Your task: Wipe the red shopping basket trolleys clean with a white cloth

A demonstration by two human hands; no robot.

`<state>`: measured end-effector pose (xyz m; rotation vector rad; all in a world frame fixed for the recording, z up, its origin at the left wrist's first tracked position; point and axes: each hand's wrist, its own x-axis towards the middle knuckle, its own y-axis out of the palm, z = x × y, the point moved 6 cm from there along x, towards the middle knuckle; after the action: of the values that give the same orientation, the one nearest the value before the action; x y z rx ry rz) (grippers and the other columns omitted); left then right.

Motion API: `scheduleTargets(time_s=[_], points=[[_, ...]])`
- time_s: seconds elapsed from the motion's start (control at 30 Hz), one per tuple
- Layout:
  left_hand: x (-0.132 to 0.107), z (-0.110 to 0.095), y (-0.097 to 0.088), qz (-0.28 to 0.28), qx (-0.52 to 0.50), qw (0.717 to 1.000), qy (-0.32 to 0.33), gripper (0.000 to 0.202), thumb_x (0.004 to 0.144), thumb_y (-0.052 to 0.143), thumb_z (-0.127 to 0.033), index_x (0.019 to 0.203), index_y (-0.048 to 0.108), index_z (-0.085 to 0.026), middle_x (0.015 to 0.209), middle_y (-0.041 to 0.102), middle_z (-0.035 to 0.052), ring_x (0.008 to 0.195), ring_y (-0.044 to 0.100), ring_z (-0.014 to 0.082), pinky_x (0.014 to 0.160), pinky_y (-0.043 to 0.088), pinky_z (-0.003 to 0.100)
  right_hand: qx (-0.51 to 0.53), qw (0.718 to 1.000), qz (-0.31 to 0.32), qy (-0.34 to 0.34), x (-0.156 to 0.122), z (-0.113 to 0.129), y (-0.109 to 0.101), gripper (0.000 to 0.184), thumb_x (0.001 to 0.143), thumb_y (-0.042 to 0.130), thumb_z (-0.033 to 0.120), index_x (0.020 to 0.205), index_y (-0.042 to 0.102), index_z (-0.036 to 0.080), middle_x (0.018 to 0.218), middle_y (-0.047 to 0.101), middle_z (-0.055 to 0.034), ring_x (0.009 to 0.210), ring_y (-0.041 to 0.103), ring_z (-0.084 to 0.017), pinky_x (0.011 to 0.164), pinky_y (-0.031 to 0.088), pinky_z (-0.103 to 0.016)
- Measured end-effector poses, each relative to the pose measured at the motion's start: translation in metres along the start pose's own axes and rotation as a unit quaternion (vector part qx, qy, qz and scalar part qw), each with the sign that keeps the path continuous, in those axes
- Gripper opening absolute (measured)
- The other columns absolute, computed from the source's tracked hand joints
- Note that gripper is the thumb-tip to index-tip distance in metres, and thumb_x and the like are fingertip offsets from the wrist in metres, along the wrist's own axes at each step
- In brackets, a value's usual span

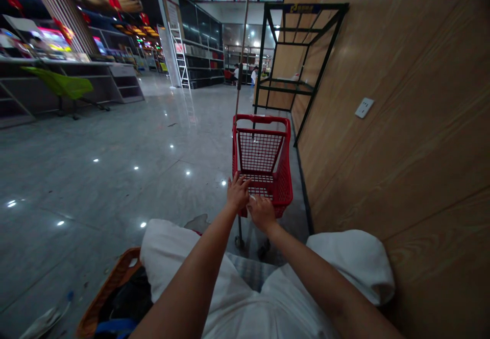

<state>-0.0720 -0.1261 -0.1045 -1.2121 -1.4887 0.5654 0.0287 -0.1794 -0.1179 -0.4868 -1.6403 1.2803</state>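
Directly ahead stands a red plastic shopping cart (285,175) with a lattice child-seat flap (260,150). My left hand (238,192) lies at its near left corner, fingers stretched forward and somewhat apart over the rim. Beside it, my right hand (261,212) is at the near edge of the cart, its fingers bent and closed. A small whitish bit shows between the two hands, too small to name. The palms and undersides of both hands are hidden.
A wood-panelled wall (383,175) with a socket (364,107) runs along the right. Behind the cart stands a dark metal frame (264,58). A thin pole (243,43) rises by the cart. An orange basket (111,288) holding dark items sits lower left; a green chair (71,83) stands farther off.
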Motion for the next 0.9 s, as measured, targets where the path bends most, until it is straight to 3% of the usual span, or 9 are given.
scheduleTargets(time_s=[0.07,0.17,0.3,0.37,0.53,0.63,0.73,0.83,0.9], points=[[0.0,0.004,0.0,0.005,-0.008,1.0,0.004,0.045,0.084,0.043,-0.018,0.126,0.054,-0.03,0.136,0.049,0.0026,0.137,0.025,0.0279,0.111,0.018,0.059,-0.005,1.0,-0.01,-0.022,-0.006,-0.011,0.0,0.029,0.093,0.044,0.028,0.118,0.058,0.022,0.107,0.064,-0.0091,0.091,0.057,-0.019,0.084,0.042,-0.033],[0.0,0.009,0.0,0.003,-0.032,0.999,0.001,0.046,0.082,0.044,-0.015,0.124,0.055,-0.029,0.133,0.052,0.0032,0.137,0.025,0.0278,0.11,0.023,0.057,-0.018,0.998,-0.031,-0.06,-0.026,-0.048,-0.009,0.03,0.093,0.044,0.021,0.12,0.057,0.025,0.114,0.063,-0.0065,0.099,0.056,-0.019,0.095,0.038,-0.038],[0.001,0.004,0.001,-0.015,-0.05,0.999,0.006,0.047,0.079,0.045,-0.012,0.122,0.058,-0.027,0.125,0.058,0.0035,0.136,0.025,0.0272,0.11,0.026,0.051,-0.023,0.997,-0.062,-0.05,-0.044,-0.08,-0.019,0.033,0.091,0.046,0.015,0.122,0.055,0.023,0.12,0.061,-0.0072,0.109,0.053,-0.02,0.103,0.033,-0.043],[0.002,-0.001,0.002,-0.018,-0.046,0.999,0.006,0.047,0.078,0.047,-0.012,0.12,0.06,-0.027,0.123,0.059,0.0029,0.136,0.026,0.0281,0.111,0.025,0.051,-0.012,0.996,-0.076,-0.036,-0.041,-0.07,-0.017,0.032,0.092,0.044,0.018,0.122,0.055,0.023,0.118,0.062,-0.0084,0.108,0.054,-0.021,0.101,0.035,-0.044],[0.002,-0.001,0.003,-0.001,-0.026,1.0,-0.01,0.043,0.079,0.047,-0.015,0.117,0.061,-0.029,0.121,0.061,0.0039,0.135,0.026,0.0304,0.108,0.024,0.058,0.011,0.996,-0.088,-0.031,-0.012,-0.01,0.003,0.032,0.093,0.042,0.02,0.122,0.055,0.018,0.116,0.062,-0.0111,0.105,0.055,-0.021,0.098,0.038,-0.041],[0.002,0.006,0.002,0.008,-0.036,0.999,0.008,0.042,0.078,0.046,-0.013,0.114,0.063,-0.028,0.118,0.062,0.003,0.134,0.029,0.0273,0.11,0.024,0.055,0.012,0.996,-0.072,-0.056,-0.007,-0.003,0.006,0.032,0.092,0.043,0.017,0.122,0.056,0.018,0.115,0.063,-0.0107,0.101,0.057,-0.02,0.095,0.041,-0.039],[0.002,0.012,-0.001,0.003,-0.06,0.998,0.035,0.042,0.076,0.044,-0.011,0.109,0.066,-0.025,0.112,0.064,0.0028,0.126,0.04,0.0212,0.115,0.022,0.047,0.009,0.994,-0.046,-0.097,-0.022,-0.03,-0.005,0.033,0.092,0.044,0.016,0.122,0.056,0.024,0.114,0.063,-0.0077,0.1,0.057,-0.018,0.096,0.04,-0.038],[0.002,0.014,-0.004,-0.016,-0.079,0.996,0.036,0.043,0.073,0.043,-0.009,0.105,0.068,-0.024,0.107,0.065,0.0029,0.118,0.048,0.0184,0.117,0.02,0.045,0.009,0.996,-0.044,-0.079,-0.043,-0.072,-0.022,0.034,0.092,0.043,0.014,0.121,0.057,0.025,0.113,0.063,-0.0058,0.105,0.055,-0.018,0.103,0.034,-0.041],[0.002,0.01,-0.005,-0.024,-0.083,0.996,0.036,0.043,0.073,0.043,-0.009,0.103,0.069,-0.024,0.105,0.065,0.0033,0.117,0.049,0.018,0.118,0.018,0.043,0.021,0.997,-0.039,-0.06,-0.05,-0.087,-0.029,0.035,0.091,0.042,0.014,0.121,0.057,0.025,0.114,0.063,-0.0055,0.109,0.053,-0.018,0.103,0.034,-0.041]])
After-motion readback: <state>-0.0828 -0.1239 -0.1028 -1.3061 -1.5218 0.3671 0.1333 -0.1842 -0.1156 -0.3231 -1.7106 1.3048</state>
